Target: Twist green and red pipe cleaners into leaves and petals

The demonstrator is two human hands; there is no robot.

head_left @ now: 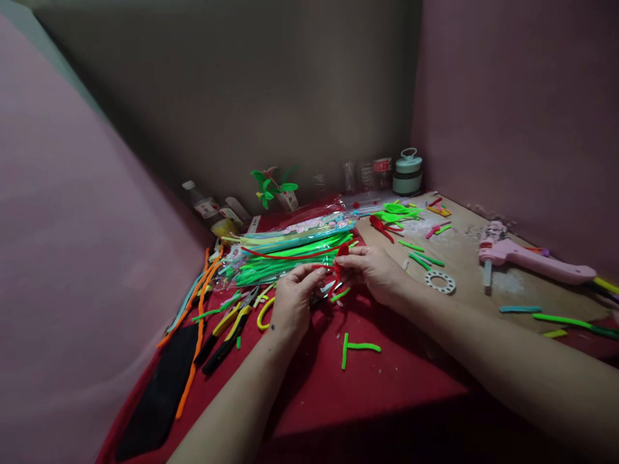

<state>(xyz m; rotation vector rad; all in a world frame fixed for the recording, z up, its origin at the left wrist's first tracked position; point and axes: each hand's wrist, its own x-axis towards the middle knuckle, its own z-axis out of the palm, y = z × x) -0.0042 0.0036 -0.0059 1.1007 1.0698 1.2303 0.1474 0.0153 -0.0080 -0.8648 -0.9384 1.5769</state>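
A red pipe cleaner [340, 265], bent into a small shape, is held up between my two hands over the red table. My right hand [374, 270] pinches its upper part between thumb and fingers. My left hand [296, 293] is closed on a thin red strand just left of that shape. Behind them lies a bundle of green pipe cleaners [290, 261], partly in clear plastic, with a long red strand across it. Nearer me, cut green pieces [360, 347] rest on the cloth. Yellow-handled pliers [229, 325] and a yellow scissor-like loop [265, 314] lie beside my left hand.
A pink glue gun [536, 258] and a white ring with holes [440, 281] lie on the brown board at right. Finished-looking red loops [384, 227] sit farther back. Bottles [206, 205], a green plant-like piece [275, 187] and a mint jar [407, 174] stand along the wall. A black phone-like slab [162, 393] is front left.
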